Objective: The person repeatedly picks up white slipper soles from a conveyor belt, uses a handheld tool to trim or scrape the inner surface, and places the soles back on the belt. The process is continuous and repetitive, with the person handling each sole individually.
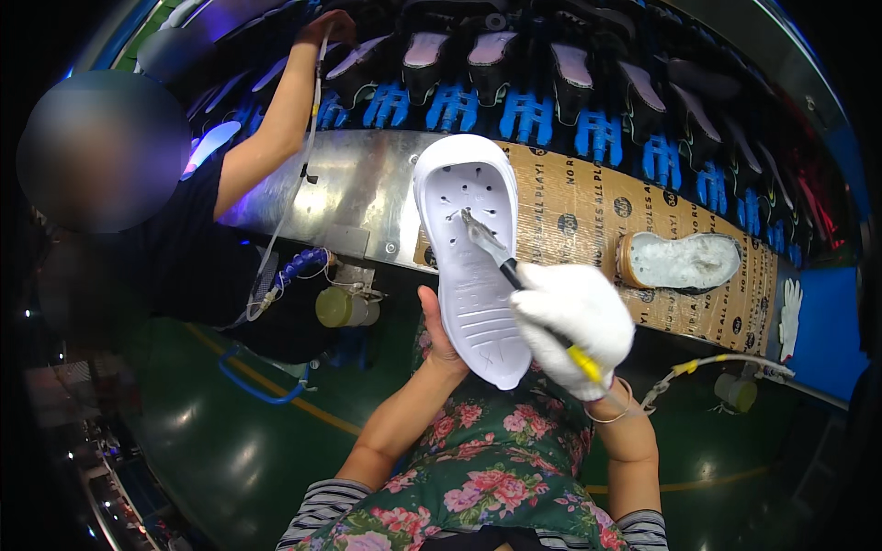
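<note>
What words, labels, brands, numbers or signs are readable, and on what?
Cardboard sheet: rows of repeated dark lettering and round logos, partly legible; wording not copied here.
White shoe: faint marks inside the heel end, too small to read.
I can make out no other text.

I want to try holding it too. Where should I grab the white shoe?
Probably by the left edge of its heel, from the left and underneath. The narrower heel of the shoe points toward the person, and the left hand holds it there. The right hand brings the brush over from the right, so that side looks busy.
</note>
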`<state>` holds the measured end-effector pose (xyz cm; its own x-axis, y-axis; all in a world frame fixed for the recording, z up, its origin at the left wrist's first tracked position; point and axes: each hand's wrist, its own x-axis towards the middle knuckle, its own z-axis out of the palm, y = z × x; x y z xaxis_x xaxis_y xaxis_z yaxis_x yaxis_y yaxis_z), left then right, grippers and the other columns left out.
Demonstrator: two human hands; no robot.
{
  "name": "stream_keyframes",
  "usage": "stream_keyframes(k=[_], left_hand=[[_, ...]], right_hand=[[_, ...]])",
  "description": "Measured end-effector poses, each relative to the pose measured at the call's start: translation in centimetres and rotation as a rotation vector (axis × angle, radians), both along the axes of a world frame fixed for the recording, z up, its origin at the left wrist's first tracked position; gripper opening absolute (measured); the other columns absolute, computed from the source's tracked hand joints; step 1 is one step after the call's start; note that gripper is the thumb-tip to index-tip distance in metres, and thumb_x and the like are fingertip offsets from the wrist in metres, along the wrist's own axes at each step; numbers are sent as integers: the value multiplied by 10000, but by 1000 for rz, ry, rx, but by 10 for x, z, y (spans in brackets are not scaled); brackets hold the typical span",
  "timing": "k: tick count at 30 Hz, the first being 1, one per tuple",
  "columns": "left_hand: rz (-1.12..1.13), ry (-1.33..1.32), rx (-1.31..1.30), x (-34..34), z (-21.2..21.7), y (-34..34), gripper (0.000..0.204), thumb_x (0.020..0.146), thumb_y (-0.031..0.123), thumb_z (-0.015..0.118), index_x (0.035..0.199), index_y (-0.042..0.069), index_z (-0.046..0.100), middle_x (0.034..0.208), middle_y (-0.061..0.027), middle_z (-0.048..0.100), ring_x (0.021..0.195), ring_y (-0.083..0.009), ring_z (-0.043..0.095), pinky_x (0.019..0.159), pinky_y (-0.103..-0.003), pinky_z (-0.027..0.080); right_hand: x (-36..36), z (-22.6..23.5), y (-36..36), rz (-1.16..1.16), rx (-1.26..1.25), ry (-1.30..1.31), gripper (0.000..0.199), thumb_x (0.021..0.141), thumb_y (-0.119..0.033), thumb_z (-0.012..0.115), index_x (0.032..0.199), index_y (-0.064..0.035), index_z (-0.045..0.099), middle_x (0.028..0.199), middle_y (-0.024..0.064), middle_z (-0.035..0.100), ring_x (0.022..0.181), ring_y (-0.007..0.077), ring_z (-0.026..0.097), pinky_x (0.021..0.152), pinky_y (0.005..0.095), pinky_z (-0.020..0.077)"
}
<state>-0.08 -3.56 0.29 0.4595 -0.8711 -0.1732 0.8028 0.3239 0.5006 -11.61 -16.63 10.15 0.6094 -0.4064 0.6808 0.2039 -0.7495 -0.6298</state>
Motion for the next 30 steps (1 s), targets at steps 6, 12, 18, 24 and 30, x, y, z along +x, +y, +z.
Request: stream_keyframes(k=[6,12,18,24,30], left_hand=[[-225,258,-434,9,0,-23,1219,788,946,524,1534,-8,375,1368,-261,590,1245,-405,621,1042,-545,542],[-131,302,-460,13,-5,-26,1163,806,945,491,1590,98,350,1446,-280,519,1254,-476,574,1037,-639,514],[-191,339,-493,20,-4,-32,1159,793,891,607,1557,53,372,1443,-277,496,1216,-489,547,976,-683,518],[-286,334,-496,28,-8,-35,1220,765,910,622,1537,1,362,1385,-243,539,1186,-447,552,920,-604,532],[-472,292,-511,48,-16,-35,1148,770,896,639,1545,87,388,1408,-207,520,1182,-405,541,886,-562,530]], right_hand=[[0,-15,13,287,55,4,356,698,-39,845,1046,-82,791,1046,152,776,917,324,761,789,409,593],[1,-28,14,76,19,-38,295,812,-94,825,1099,-151,796,1024,91,788,937,296,766,800,393,602],[-5,-28,11,296,158,-62,334,708,-81,862,1031,-142,798,1075,113,785,937,305,766,794,401,599],[-8,-37,24,295,-15,-4,331,739,-80,856,1062,-116,794,1052,100,785,913,282,764,757,396,600],[-18,-36,6,236,-27,80,367,712,-69,830,1069,-141,785,1137,91,772,950,277,751,786,394,589]])
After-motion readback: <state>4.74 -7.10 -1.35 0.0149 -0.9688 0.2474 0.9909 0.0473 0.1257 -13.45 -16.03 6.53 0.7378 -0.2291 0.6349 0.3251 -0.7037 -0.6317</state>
